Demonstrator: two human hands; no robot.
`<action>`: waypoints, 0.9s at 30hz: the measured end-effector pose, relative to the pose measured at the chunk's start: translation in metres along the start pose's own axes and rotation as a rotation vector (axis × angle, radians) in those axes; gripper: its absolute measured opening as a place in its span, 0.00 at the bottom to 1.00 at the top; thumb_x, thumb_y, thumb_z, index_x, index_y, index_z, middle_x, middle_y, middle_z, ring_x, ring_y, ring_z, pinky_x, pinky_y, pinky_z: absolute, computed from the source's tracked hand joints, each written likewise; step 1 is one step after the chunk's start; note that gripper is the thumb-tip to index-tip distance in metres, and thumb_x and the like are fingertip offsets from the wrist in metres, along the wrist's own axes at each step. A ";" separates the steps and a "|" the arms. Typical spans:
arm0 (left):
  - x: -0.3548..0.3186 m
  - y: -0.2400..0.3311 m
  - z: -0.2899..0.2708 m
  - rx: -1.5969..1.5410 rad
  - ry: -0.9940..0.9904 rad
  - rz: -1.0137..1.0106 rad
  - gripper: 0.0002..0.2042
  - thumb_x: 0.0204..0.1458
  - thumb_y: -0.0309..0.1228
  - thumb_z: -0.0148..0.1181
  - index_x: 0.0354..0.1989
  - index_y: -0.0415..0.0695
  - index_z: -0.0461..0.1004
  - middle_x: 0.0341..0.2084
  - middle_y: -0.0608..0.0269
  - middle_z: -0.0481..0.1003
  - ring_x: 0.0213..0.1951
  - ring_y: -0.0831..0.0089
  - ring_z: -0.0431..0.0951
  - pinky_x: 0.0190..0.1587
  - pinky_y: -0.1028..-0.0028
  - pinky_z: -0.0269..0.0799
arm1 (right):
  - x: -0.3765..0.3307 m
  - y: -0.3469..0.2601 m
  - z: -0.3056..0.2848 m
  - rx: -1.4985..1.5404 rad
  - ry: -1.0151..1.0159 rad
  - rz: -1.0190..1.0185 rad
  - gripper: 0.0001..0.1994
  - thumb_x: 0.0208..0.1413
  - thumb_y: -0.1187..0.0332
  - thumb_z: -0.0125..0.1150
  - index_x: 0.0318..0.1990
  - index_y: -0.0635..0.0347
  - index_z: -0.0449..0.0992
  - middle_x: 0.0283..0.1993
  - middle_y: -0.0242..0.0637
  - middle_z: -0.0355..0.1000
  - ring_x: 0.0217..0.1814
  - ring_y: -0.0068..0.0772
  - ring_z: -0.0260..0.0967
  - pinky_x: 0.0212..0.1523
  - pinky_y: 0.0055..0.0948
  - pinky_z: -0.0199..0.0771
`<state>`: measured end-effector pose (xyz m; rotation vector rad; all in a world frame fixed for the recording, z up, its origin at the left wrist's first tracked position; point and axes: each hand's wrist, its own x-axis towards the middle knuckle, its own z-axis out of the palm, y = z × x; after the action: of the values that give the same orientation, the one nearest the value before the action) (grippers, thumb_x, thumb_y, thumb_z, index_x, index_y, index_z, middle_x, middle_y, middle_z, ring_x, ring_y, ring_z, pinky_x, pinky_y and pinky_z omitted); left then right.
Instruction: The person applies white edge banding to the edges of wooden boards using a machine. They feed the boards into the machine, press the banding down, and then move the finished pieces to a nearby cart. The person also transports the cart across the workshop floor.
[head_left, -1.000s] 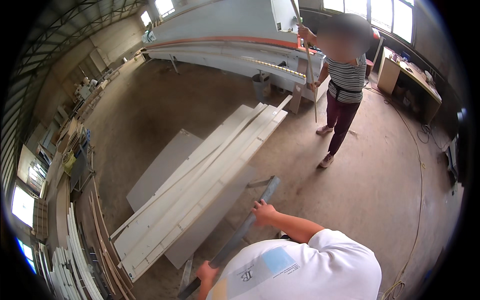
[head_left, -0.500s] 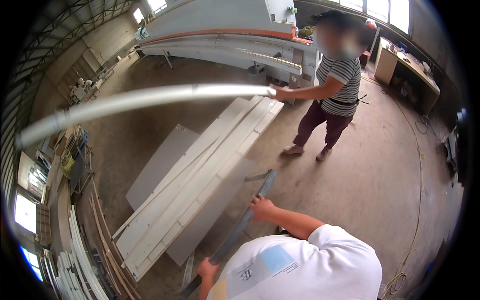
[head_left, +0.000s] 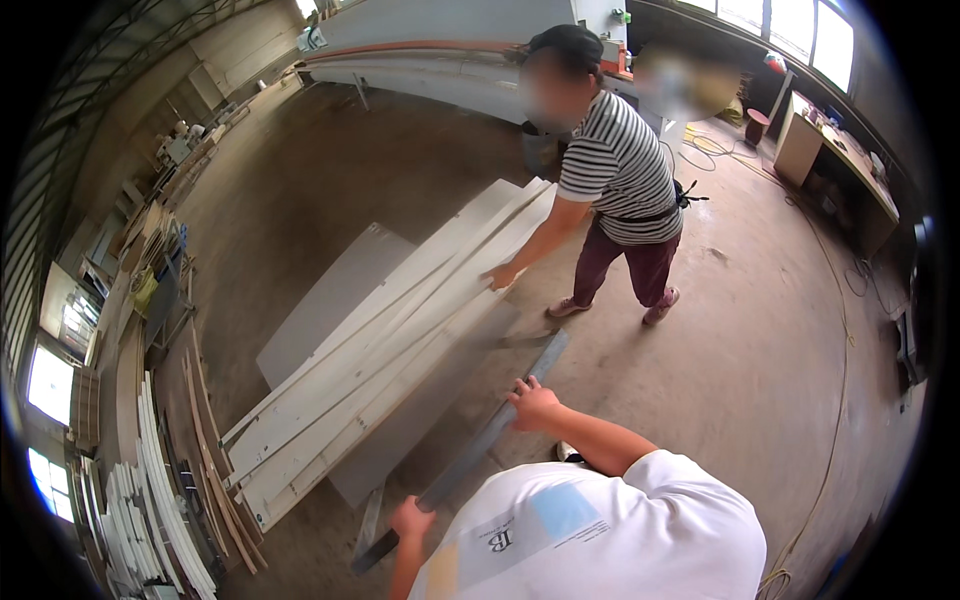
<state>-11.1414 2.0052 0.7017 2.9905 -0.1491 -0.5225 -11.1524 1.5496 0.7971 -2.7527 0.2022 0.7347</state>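
Note:
My right hand [head_left: 535, 405] grips a long grey metal bar [head_left: 480, 450] near its far end. My left hand [head_left: 410, 520] holds the same bar near its lower end. The bar slants from lower left to upper right above the concrete floor. Just beyond it lies a pile of long white panels [head_left: 380, 350] on a grey sheet [head_left: 330, 300]. A co-worker in a striped shirt [head_left: 620, 170] bends over the far end of the pile, one hand [head_left: 497, 278] resting on the top panel.
Curved white strips and wooden boards [head_left: 150, 500] lean along the left wall. A long machine bench [head_left: 430, 60] runs across the back. A desk [head_left: 830, 150] stands at the right, and a cable [head_left: 840, 330] trails over the floor.
The co-worker stepped closer and swung a long white strip down onto the pile. Both my hands kept hold of the grey bar, almost in place.

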 end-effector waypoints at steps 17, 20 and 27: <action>0.001 -0.004 0.001 -0.051 0.011 0.014 0.22 0.36 0.45 0.75 0.42 0.53 0.81 0.39 0.56 0.85 0.45 0.51 0.85 0.47 0.53 0.79 | 0.014 0.003 0.017 0.009 0.069 0.013 0.44 0.52 0.42 0.70 0.76 0.44 0.64 0.84 0.46 0.48 0.85 0.61 0.44 0.73 0.51 0.67; 0.003 -0.003 -0.005 -0.007 -0.038 -0.013 0.26 0.38 0.49 0.76 0.48 0.55 0.80 0.43 0.57 0.85 0.48 0.52 0.84 0.50 0.54 0.78 | 0.010 -0.010 0.003 -0.029 0.028 0.024 0.45 0.53 0.39 0.68 0.76 0.45 0.63 0.84 0.47 0.48 0.84 0.61 0.46 0.74 0.49 0.65; -0.005 -0.032 0.000 -0.141 0.168 0.233 0.26 0.42 0.52 0.76 0.48 0.53 0.80 0.38 0.58 0.84 0.42 0.53 0.85 0.46 0.55 0.80 | 0.021 -0.015 0.031 0.008 0.117 0.017 0.40 0.52 0.42 0.70 0.71 0.48 0.69 0.80 0.46 0.55 0.81 0.60 0.53 0.73 0.50 0.66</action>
<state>-11.1434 2.0374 0.6997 2.8115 -0.4216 -0.2448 -11.1454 1.5721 0.7639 -2.7913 0.2532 0.5756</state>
